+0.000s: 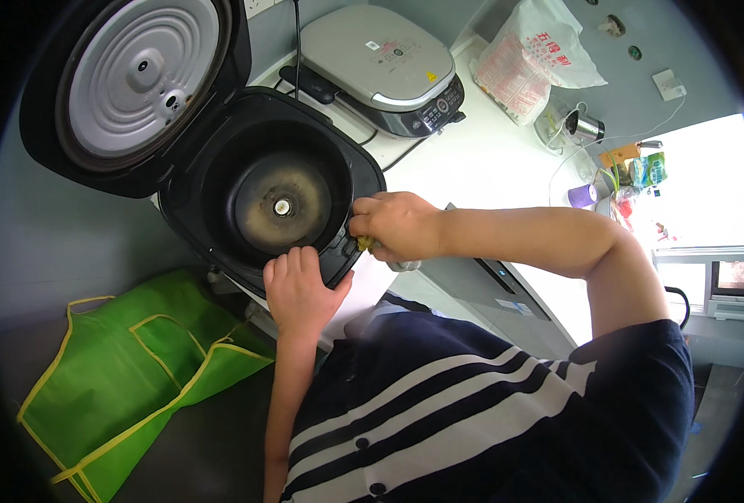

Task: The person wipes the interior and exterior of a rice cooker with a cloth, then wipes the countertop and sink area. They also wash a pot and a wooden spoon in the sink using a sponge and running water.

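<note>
A black rice cooker (375, 165) stands before me with its lid (142, 69) raised to the left. No inner pot sits in it, so the brown-stained heating plate (252, 217) and its pale central sensor (283, 207) show at the bottom. My left hand (300, 283) grips the near rim, fingers over the edge and thumb on the outer side. At the rim's right side, my right hand (400, 223) presses a yellowish cloth or sponge (365, 243), mostly hidden under the fingers. Wet-looking marks lie on the rim between the hands.
Behind the cooker sits a closed electric griddle (378, 56) with a cable nearby. Further right on the white counter (491, 170) are a printed white sack (523, 63), a glass jar (551, 122) and a purple roll (582, 195). A green apron (127, 371) hangs at lower left.
</note>
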`<state>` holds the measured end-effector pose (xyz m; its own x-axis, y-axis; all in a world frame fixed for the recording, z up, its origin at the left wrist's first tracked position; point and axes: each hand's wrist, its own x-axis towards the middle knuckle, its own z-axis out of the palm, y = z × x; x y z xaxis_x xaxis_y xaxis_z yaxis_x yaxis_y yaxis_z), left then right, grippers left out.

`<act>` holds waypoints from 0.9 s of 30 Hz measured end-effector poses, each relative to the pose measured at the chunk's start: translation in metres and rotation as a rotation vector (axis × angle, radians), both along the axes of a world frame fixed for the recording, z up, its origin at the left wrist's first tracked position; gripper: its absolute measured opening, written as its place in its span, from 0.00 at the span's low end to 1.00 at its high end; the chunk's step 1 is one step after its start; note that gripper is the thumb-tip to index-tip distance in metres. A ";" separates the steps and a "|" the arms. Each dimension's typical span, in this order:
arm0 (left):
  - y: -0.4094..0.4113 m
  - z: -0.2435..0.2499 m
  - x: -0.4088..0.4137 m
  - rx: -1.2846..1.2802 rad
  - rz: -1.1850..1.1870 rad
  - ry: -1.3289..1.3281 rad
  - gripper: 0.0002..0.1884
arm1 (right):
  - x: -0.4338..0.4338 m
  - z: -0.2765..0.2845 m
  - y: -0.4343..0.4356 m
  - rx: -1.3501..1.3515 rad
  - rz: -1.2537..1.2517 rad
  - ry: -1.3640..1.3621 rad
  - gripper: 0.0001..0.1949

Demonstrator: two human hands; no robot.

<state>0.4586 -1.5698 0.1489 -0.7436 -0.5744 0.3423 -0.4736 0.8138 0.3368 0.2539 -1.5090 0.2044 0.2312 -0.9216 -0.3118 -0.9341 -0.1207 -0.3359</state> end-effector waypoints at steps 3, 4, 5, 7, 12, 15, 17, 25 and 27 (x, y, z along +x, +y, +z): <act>-0.001 0.000 0.002 -0.005 -0.007 0.004 0.26 | -0.019 0.001 -0.003 -0.011 0.042 0.061 0.15; -0.001 0.000 0.001 -0.010 -0.006 -0.005 0.26 | -0.029 0.006 -0.011 -0.027 0.067 0.176 0.14; -0.001 0.000 0.002 -0.015 -0.005 -0.014 0.25 | -0.040 0.008 -0.018 -0.043 0.091 0.292 0.13; 0.000 0.000 0.001 0.004 -0.011 -0.014 0.25 | -0.055 0.009 -0.027 -0.196 0.104 0.316 0.12; 0.001 -0.001 0.002 0.034 0.002 -0.047 0.25 | -0.004 -0.005 0.009 -0.093 -0.017 0.046 0.12; 0.001 -0.001 0.002 0.031 0.000 -0.044 0.25 | -0.009 -0.011 0.011 -0.154 0.003 -0.023 0.14; 0.000 -0.002 0.001 -0.022 -0.004 -0.033 0.25 | -0.023 -0.009 0.003 -0.178 0.066 0.045 0.13; 0.000 -0.003 -0.002 -0.056 -0.018 -0.020 0.25 | -0.067 0.004 -0.055 -0.281 -0.336 0.042 0.18; 0.001 -0.005 -0.003 -0.063 -0.019 -0.020 0.25 | -0.064 0.003 -0.073 -0.361 -0.554 -0.062 0.22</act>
<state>0.4561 -1.5690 0.1443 -0.7611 -0.5383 0.3619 -0.4643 0.8418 0.2755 0.1897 -1.5821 0.2077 -0.2992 -0.9534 0.0379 -0.8706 0.2565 -0.4199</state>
